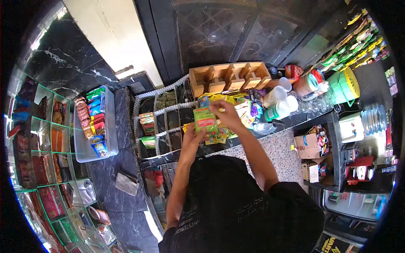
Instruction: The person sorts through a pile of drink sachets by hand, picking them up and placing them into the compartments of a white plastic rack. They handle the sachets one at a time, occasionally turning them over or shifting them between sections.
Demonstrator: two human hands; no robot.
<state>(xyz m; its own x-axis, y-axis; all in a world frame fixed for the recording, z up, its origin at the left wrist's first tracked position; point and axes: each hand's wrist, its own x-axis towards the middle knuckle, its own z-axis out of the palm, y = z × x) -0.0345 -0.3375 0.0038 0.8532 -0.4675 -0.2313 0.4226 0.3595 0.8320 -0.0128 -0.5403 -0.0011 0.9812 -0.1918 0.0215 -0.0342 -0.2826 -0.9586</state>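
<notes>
In front of my chest, over the counter, is a green and yellow packet (205,117) with a red and white label; it may be a small stack of sachets. My left hand (193,138) is closed on its lower left edge. My right hand (227,114) has its fingers closed at the packet's upper right edge, and its fingertips are partly hidden. Loose yellow and green sachets (219,135) lie spread on the counter beneath and beyond both hands. To the left stands a divided rack (166,110) with white coiled edging, holding upright sachets (147,122) in some sections.
A wooden compartment box (209,87) stands behind the sachets. White-lidded jars (276,96) and a green-yellow basket (342,86) are to its right. At left are a clear plastic bin (110,126) of snack packs and glass shelves (50,147). A cardboard box (306,145) sits lower right.
</notes>
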